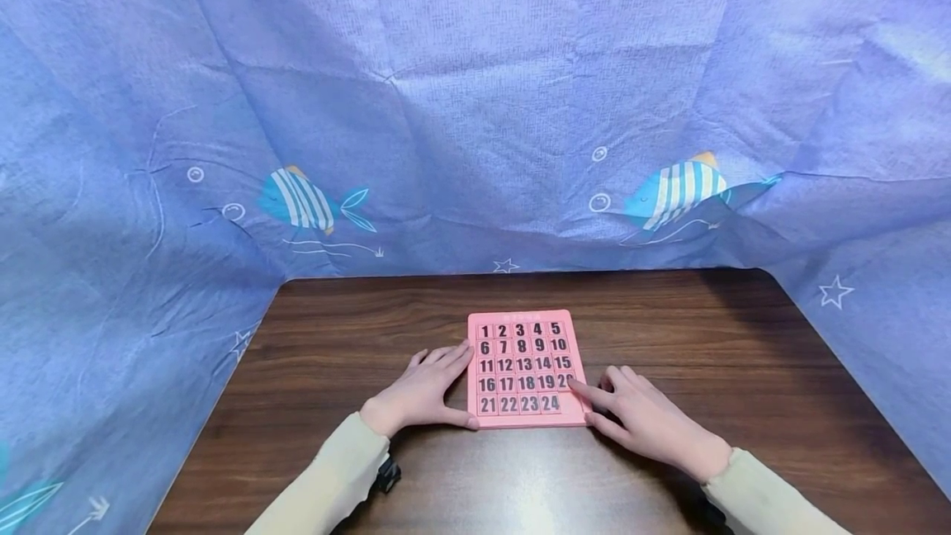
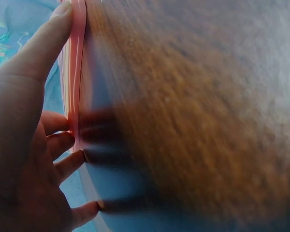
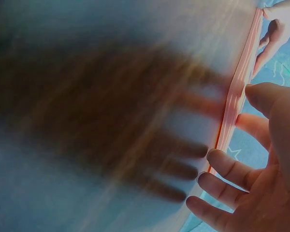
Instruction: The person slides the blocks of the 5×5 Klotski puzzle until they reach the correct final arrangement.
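A pink number slide puzzle (image 1: 520, 319) lies flat on the table. Its tiles run in order, with 21 to 24 in the bottom row and a bare pink slot (image 1: 574, 409) at the lower right corner. Along the puzzle's left edge rests my left hand (image 1: 425, 390), fingertips near the upper part and thumb at the lower left corner. My right hand (image 1: 645, 413) touches the tile marked 20 (image 1: 562, 381) with an extended index finger, its thumb against the lower right edge. Both wrist views show the puzzle's pink side (image 2: 77, 58) edge-on, with the fingers (image 3: 227, 166) spread beside it.
The dark wooden table (image 1: 357, 312) extends around the puzzle, and light glares off its front part. Behind and at both sides hangs a blue cloth (image 1: 475, 122) printed with striped fish. A black strap (image 1: 387, 474) sits at the left wrist.
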